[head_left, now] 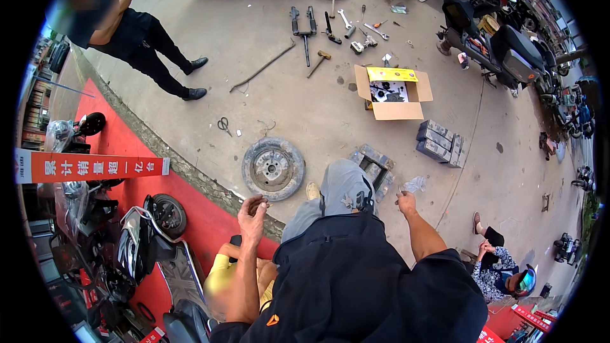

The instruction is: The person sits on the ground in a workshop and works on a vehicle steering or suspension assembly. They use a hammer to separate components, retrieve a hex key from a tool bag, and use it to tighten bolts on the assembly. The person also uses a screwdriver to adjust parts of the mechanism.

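My left hand (253, 211) is raised with its dirty fingers loosely bent and apart, and no object shows in it. Just beyond it a wheel with a worn tyre (296, 183) and a grey hub lies flat on the concrete. On the right, my right hand (405, 202) is closed in a pinch, with something small and thin poking out at the fingertips. What that is I cannot make out. A crumpled clear plastic bag (416, 184) lies beside this hand. Ahead of my knees sits a dark, dirty metal frame or block (384, 174), partly covered by my leg.
An open cardboard box (398, 112) with black parts stands ahead, near several dark battery-like blocks (440, 144). Farther off lie a hammer (319, 63), a fork (305, 32), wrenches (377, 32) and scissors (223, 126). People stand or sit around; scooters (152, 228) line the left.
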A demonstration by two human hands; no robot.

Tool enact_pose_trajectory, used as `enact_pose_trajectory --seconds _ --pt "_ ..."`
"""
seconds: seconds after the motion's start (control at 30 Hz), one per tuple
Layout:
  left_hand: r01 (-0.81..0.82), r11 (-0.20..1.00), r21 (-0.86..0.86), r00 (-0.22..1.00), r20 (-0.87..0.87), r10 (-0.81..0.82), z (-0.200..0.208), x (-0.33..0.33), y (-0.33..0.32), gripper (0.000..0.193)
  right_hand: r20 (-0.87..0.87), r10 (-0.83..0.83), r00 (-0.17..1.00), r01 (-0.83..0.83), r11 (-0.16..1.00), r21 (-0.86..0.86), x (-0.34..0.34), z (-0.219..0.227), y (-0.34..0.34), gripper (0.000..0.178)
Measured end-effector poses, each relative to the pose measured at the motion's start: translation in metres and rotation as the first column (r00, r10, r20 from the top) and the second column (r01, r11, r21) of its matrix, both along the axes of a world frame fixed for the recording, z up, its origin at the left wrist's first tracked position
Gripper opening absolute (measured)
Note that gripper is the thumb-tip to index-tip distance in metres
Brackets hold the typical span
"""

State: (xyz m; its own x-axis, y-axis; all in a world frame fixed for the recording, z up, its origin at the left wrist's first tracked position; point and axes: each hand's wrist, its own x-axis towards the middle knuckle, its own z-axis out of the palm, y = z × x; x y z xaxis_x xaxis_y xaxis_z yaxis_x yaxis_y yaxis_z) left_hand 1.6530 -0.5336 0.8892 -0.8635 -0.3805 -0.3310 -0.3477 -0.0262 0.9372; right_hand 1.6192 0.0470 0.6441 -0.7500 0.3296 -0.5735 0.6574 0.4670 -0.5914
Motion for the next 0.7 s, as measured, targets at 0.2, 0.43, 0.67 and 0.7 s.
enact_pose_trajectory --seconds 0.2,0.43,0.67,0.7 --pt "0.044 0.999 -0.021 0.998 -0.039 -0.045 0.009 -0.252 -0.083 0.033 0.398 -0.267 0.878 0.291 0.957 0.000 -0.048 -0.025 -0.036 0.034" --pt "0.017 0.999 0.034 0.996 0.083 -0.020 -0.016 -0.537 -0.129 0.027 0.299 -0.272 0.915 0.311 0.946 -0.090 -0.431 -0.061 -0.192 0.037" --pt "0.085 0.992 -0.096 0.996 0.010 -0.084 0.051 -0.799 -0.198 0.026 -0.057 -0.151 0.987 0.120 0.921 -0.370 -0.875 0.085 -0.332 0.039" --pt "0.086 0.991 -0.099 0.996 0.011 -0.085 0.051 -0.835 -0.206 0.026 -0.084 -0.154 0.984 0.113 0.922 -0.370 -0.911 0.106 -0.344 0.040"
